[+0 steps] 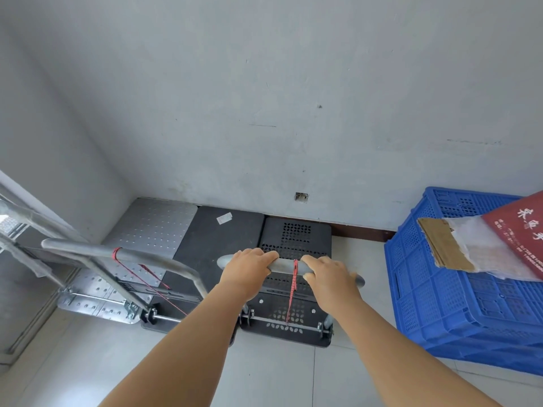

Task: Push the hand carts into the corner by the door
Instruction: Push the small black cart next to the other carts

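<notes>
Three hand carts stand side by side with their front edges at the grey wall. A silver perforated cart (152,227) fills the corner on the left. Beside it is a plain black cart (217,239), and right of that a black cart with a perforated deck (296,236). My left hand (249,267) and my right hand (329,274) both grip the grey handle bar (286,264) of the perforated black cart, either side of a red string tied to it. A second grey handle (117,254), also with red string, rises over the left carts.
A blue plastic crate (458,304) stands on the floor close to the right of the carts, with a red bag and a piece of cardboard (443,245) lying on top. A metal door frame (23,230) runs along the left edge. Pale floor tiles lie behind the carts.
</notes>
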A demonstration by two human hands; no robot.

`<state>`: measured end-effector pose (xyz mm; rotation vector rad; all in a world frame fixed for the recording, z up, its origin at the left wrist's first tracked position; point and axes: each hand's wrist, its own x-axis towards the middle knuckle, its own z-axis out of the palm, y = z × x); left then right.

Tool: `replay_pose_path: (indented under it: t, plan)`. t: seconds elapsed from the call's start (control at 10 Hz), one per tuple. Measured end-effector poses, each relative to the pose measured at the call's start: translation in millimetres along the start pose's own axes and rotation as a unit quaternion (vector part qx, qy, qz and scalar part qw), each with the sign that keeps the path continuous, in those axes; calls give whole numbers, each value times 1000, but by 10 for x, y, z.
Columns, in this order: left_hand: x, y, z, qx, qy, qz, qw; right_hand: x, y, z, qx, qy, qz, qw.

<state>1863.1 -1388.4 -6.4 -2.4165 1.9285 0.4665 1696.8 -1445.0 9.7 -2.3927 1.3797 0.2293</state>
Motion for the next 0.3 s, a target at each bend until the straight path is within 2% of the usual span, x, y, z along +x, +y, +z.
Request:
replay_pose_path:
  t: [0.2, 0.3]
  plan:
    - [-175, 23, -47, -95, -3, -97, 991, -91, -25, 4, 8, -29, 17, 999]
    - [-345, -4, -132, -121, 22, -94, 988, -205, -74, -22, 10, -20, 24, 999]
